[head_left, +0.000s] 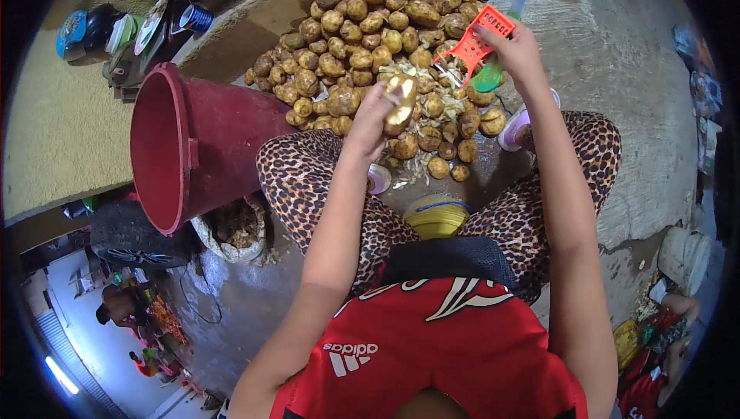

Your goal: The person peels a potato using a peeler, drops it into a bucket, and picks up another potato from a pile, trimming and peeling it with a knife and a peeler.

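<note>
My left hand (368, 124) is wrapped round a partly peeled potato (400, 103), with pale flesh showing between strips of brown skin. Up and to the right, my right hand (515, 50) grips an orange plastic peeler (486, 37), held apart from the potato. A green piece (487, 78) shows below that hand and a bluish-green tip above it; whether they belong to one tool I cannot tell. Beyond both hands lies a heap of unpeeled potatoes (362, 41) on the floor, with pale peelings (451, 76) scattered over its near side.
A large red bucket (231, 137) leans on its side at the left, mouth facing left. Below it are an open sack (231, 238) and a tyre (135, 234). A yellow container (435, 222) stands between my legs. Other people (123, 303) sit at lower left and lower right.
</note>
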Tool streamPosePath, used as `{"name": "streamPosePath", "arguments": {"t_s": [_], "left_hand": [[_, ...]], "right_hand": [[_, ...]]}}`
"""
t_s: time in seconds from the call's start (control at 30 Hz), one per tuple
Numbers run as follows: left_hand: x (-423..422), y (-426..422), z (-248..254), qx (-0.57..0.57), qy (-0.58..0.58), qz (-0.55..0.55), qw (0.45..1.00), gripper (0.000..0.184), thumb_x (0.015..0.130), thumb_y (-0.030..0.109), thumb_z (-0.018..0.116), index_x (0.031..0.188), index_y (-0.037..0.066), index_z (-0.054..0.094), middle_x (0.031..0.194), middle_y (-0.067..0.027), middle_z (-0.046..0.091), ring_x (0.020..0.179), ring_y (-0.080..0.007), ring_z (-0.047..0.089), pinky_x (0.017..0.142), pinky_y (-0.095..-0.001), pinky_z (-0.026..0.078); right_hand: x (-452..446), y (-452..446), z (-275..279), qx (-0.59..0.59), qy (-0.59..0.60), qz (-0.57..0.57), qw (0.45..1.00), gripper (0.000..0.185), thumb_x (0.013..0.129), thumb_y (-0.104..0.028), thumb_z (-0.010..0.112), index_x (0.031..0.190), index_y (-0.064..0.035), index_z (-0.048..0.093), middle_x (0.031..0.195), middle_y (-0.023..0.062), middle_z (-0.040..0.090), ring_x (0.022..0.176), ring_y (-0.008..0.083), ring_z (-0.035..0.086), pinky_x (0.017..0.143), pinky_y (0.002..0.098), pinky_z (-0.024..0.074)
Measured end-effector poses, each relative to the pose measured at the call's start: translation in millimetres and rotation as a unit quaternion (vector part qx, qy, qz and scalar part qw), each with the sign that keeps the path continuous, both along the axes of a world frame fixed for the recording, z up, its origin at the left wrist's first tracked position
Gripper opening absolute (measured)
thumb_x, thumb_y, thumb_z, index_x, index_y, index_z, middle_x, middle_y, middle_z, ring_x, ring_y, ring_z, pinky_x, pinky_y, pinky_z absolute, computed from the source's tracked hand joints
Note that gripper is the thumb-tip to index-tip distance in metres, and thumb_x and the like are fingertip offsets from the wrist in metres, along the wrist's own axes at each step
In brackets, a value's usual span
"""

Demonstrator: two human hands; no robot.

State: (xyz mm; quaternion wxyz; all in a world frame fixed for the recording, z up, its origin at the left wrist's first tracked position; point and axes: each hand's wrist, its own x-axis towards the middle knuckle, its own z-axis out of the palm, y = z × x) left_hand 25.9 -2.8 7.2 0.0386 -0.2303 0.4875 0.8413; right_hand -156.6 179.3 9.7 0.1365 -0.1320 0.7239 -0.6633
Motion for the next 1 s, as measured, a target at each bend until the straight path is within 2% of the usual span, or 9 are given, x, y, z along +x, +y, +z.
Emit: {"name": "streamPosePath", "arguments": {"t_s": [0.2, 0.23, 0.33, 0.37, 0.47, 0.67, 0.7, 0.8, 1.0], "left_hand": [[2, -6, -10, 0.048, -0.033, -0.023, 0.998, 0.052, 0.081, 0.043, 0.056, 0.116, 0.006, 0.043, 0.096, -0.0077, 0.058, 0.062, -0.0164, 0.060, 0.046, -0.0303, 0.048], [-1, -1, -6, -0.139, -0.067, -0.068, 0.986, 0.052, 0.075, 0.031, 0.066, 0.115, 0.007, 0.044, 0.097, -0.0105, 0.056, 0.075, -0.0208, 0.061, 0.056, -0.0332, 0.049], [2, 5, 0, -0.677, -0.014, -0.046, 0.734, 0.055, 0.067, 0.016, 0.071, 0.114, 0.006, 0.045, 0.103, -0.0145, 0.053, 0.091, -0.0271, 0.056, 0.072, -0.0371, 0.048], [3, 8, 8, -0.667, -0.049, -0.058, 0.741, 0.058, 0.063, 0.010, 0.070, 0.115, 0.005, 0.045, 0.109, -0.0180, 0.049, 0.103, -0.0323, 0.049, 0.085, -0.0386, 0.042], [5, 7, 13, -0.808, -0.042, -0.108, 0.577, 0.060, 0.061, 0.009, 0.071, 0.115, 0.005, 0.045, 0.112, -0.0181, 0.049, 0.103, -0.0334, 0.048, 0.085, -0.0383, 0.042], [-1, 5, 20, -0.585, -0.156, -0.102, 0.789, 0.098, 0.059, 0.010, 0.073, 0.137, 0.008, 0.014, 0.119, -0.0233, 0.046, 0.108, -0.0337, 0.047, 0.088, -0.0371, 0.041], [-7, 8, 29, -0.600, -0.237, -0.164, 0.746, 0.117, 0.055, 0.012, 0.077, 0.137, 0.008, -0.006, 0.117, -0.0230, 0.049, 0.104, -0.0316, 0.052, 0.090, -0.0356, 0.040], [3, 4, 3, -0.507, -0.097, -0.112, 0.849, 0.126, 0.051, 0.012, 0.081, 0.136, 0.006, -0.012, 0.111, -0.0172, 0.054, 0.099, -0.0274, 0.054, 0.091, -0.0336, 0.040], [-6, 3, -4, -0.322, 0.072, -0.125, 0.936, 0.065, 0.050, 0.002, 0.079, 0.106, 0.004, 0.047, 0.101, -0.0030, 0.055, 0.097, -0.0128, 0.052, 0.086, -0.0277, 0.042]], "right_hand": [[-2, 1, -3, 0.036, 0.010, 0.026, 0.999, 0.021, 0.079, -0.017, 0.062, 0.092, -0.0005, 0.060, 0.084, 0.0053, 0.064, 0.074, 0.0095, 0.059, 0.067, 0.0241, 0.0457], [-2, 1, -5, 0.082, 0.042, 0.021, 0.996, 0.022, 0.078, -0.017, 0.063, 0.092, -0.0008, 0.060, 0.083, 0.0065, 0.064, 0.074, 0.0110, 0.059, 0.067, 0.0249, 0.0457], [8, 0, 8, 0.216, 0.223, -0.017, 0.950, 0.025, 0.075, -0.022, 0.063, 0.092, -0.0043, 0.062, 0.075, 0.0121, 0.063, 0.068, 0.0217, 0.060, 0.064, 0.0307, 0.0467], [14, -1, 15, 0.257, 0.295, -0.034, 0.919, 0.026, 0.073, -0.024, 0.063, 0.092, -0.0058, 0.062, 0.071, 0.0142, 0.062, 0.065, 0.0263, 0.061, 0.063, 0.0332, 0.0473], [23, -1, 21, 0.285, 0.396, -0.024, 0.873, 0.028, 0.074, -0.027, 0.064, 0.091, -0.0046, 0.061, 0.072, 0.0147, 0.060, 0.062, 0.0254, 0.058, 0.059, 0.0323, 0.0442], [20, -5, 10, 0.174, 0.219, 0.024, 0.960, 0.031, 0.074, -0.030, 0.065, 0.093, -0.0053, 0.062, 0.069, 0.0117, 0.060, 0.061, 0.0191, 0.058, 0.058, 0.0313, 0.0445], [20, -5, 12, 0.178, 0.230, 0.016, 0.957, 0.030, 0.075, -0.029, 0.065, 0.093, -0.0046, 0.061, 0.070, 0.0103, 0.061, 0.061, 0.0176, 0.058, 0.058, 0.0305, 0.0447], [25, -5, 10, 0.132, 0.166, 0.016, 0.977, 0.029, 0.075, -0.025, 0.065, 0.092, -0.0026, 0.061, 0.073, 0.0074, 0.063, 0.065, 0.0146, 0.059, 0.060, 0.0286, 0.0458], [18, -10, 9, -0.224, -0.235, 0.071, 0.943, 0.023, 0.073, -0.017, 0.069, 0.089, -0.0035, 0.061, 0.078, 0.0018, 0.063, 0.070, 0.0082, 0.058, 0.064, 0.0233, 0.0462]]}}
